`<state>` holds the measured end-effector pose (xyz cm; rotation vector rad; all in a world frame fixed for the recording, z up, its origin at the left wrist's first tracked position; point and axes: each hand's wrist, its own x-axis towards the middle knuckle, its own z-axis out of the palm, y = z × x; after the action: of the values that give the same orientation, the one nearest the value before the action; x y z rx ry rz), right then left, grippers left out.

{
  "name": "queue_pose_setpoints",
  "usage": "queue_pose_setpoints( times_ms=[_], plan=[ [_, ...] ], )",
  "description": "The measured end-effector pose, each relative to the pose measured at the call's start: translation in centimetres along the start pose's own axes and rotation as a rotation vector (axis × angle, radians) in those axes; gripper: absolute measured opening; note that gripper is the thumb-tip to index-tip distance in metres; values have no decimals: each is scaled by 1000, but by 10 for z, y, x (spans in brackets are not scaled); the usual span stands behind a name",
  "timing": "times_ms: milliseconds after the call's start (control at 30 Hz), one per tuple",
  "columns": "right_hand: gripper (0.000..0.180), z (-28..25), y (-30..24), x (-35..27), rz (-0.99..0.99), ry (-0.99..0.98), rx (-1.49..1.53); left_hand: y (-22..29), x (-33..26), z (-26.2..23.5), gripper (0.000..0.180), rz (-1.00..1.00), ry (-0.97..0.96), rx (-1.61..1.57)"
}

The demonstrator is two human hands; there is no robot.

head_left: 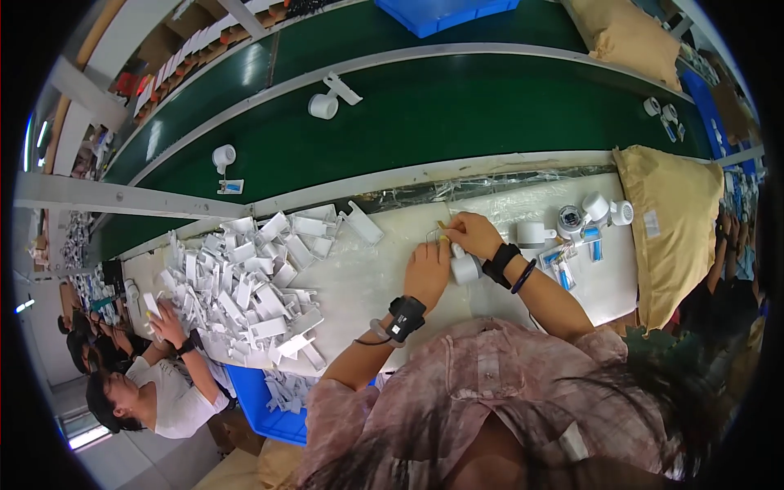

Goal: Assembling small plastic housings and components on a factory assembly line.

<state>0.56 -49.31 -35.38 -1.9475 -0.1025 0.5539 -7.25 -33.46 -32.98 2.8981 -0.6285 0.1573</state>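
Note:
Over the white worktable, my left hand (428,269) and my right hand (476,235) are close together with fingers bent. A small yellowish strip (442,224) shows at their fingertips, beside a thin pale piece; the fingers hide most of both, so I cannot tell what they are. Between my hands and just below the right one is a white round-headed device (466,269). To the right stand more white round-headed devices (531,234), one with a dark glassy face (569,217). Small clear packets with blue parts (562,269) lie beside them.
A big heap of white plastic brackets (245,282) covers the left of the table. Beyond it runs a green conveyor belt (457,106) carrying a few devices. A brown paper sack (674,229) stands at right, a blue bin (278,420) below left. A co-worker (175,384) handles a bracket.

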Motion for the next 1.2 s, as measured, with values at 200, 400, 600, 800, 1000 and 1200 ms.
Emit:
queue_pose_setpoints(
  times_ms=[200,400,600,800,1000,1200],
  plan=[
    [20,1,17,-18,61,-336,508,4,-10,-21,34,26,-134,108],
    [18,-3,14,-57,79,-561,787,-7,-19,-96,32,94,-379,-246],
    [19,-18,-10,-87,-26,-669,730,-19,-32,-126,39,-108,-421,-1152],
    [20,-34,-27,-117,-48,-803,677,1,-38,-126,21,-457,-458,-1589],
    [12,-36,-51,-154,-333,-287,301,11,-43,-107,24,-361,-187,-1443],
    [19,-30,-59,-165,-732,432,-197,40,-32,-103,25,-595,-132,-1631]
  ],
)
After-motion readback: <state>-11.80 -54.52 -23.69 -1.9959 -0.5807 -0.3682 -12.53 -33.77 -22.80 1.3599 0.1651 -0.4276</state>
